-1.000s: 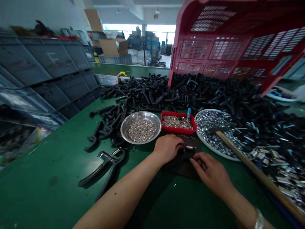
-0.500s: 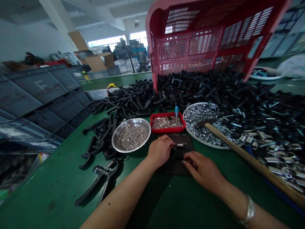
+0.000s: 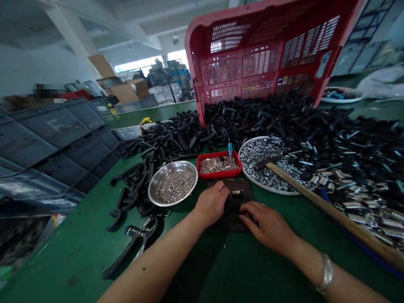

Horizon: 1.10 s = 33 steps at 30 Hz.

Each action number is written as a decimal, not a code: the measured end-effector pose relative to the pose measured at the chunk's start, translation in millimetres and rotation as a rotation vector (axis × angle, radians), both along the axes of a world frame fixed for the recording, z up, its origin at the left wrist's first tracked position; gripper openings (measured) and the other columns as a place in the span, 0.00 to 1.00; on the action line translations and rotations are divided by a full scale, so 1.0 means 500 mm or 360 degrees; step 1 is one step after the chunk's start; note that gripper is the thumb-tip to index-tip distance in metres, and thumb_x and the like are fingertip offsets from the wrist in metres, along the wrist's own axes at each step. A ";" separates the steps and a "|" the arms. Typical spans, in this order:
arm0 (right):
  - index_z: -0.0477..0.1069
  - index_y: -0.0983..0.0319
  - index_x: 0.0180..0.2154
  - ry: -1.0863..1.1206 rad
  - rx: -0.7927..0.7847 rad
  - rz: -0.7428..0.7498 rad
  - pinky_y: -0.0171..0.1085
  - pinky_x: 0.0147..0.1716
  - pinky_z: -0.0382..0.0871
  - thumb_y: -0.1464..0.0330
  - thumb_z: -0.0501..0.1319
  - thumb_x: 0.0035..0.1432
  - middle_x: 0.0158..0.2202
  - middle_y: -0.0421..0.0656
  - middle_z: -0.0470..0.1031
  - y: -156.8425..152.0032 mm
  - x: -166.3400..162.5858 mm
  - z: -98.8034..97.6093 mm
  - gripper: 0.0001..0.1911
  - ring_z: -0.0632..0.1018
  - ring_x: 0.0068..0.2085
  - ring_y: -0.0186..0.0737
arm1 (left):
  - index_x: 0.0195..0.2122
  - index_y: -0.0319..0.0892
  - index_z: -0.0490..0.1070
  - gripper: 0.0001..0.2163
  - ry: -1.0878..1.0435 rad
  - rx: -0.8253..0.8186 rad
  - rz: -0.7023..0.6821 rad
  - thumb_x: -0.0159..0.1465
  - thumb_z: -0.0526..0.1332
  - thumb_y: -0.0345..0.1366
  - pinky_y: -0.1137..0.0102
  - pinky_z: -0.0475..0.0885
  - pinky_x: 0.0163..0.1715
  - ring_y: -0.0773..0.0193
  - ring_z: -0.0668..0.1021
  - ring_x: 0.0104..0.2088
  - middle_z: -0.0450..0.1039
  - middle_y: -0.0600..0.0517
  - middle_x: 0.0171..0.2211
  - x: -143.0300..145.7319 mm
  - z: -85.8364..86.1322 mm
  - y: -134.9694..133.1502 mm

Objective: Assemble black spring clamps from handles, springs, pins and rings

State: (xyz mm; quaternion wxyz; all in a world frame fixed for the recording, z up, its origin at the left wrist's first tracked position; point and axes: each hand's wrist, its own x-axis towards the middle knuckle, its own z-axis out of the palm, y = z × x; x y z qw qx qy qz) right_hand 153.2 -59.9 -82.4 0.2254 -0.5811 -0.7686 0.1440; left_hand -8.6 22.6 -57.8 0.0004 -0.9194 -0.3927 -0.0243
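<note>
My left hand is closed, its fingers pinched at one end of a black hand grip exerciser that lies on a dark pad. A coil spring sticks out to the right of those fingertips. My right hand is curled, with its fingertips at the right side of the black part; whatever they pinch is hidden. On the left of the table lies another hand grip exerciser with a spring between its handles. Small pins lie along the pad's back edge.
A steel bowl of small metal parts, a red tray of pins and a white round tray of metal pieces stand behind my hands. A hammer rests across the tray. Black handles heap before a red crate; springs lie right.
The view has shifted slightly, so the bowl and trays sit a little lower. Both hands keep almost the same place and pose around the black part.
</note>
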 end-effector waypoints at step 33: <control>0.68 0.62 0.37 -0.0391 0.0482 -0.0314 0.34 0.24 0.70 0.61 0.50 0.58 0.30 0.44 0.75 -0.102 0.175 0.048 0.13 0.76 0.26 0.37 | 0.40 0.44 0.71 0.11 -0.0419 -0.0030 -0.0098 0.63 0.49 0.33 0.74 0.68 0.36 0.67 0.72 0.38 0.67 0.53 0.41 -0.009 -0.020 0.024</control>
